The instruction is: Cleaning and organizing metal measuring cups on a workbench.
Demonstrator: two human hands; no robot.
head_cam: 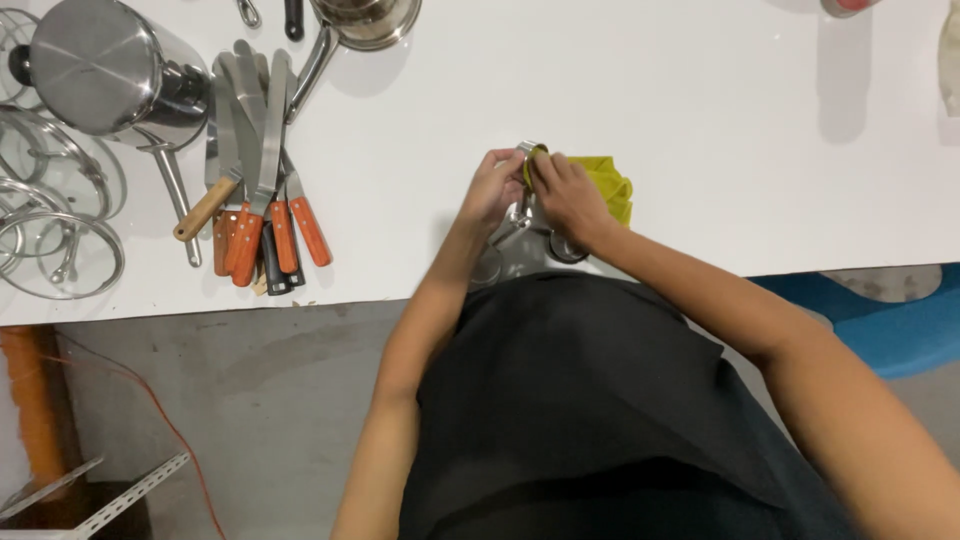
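Note:
My left hand (pixel 490 188) grips a small shiny metal measuring cup (pixel 529 150) over the white table (pixel 640 120). My right hand (pixel 566 195) presses a yellow-green cloth (pixel 609 182) into and against that cup. Below the hands, more small steel cups (pixel 566 248) hang or lie together near the table's front edge, partly hidden by my wrists.
A pile of spatulas and knives with orange and wooden handles (pixel 262 215) lies left of centre. A steel pot (pixel 105 75) and glass lids (pixel 55 235) sit at far left. A saucepan (pixel 360 22) is at the top edge. Blue plastic object (pixel 880 320) lower right.

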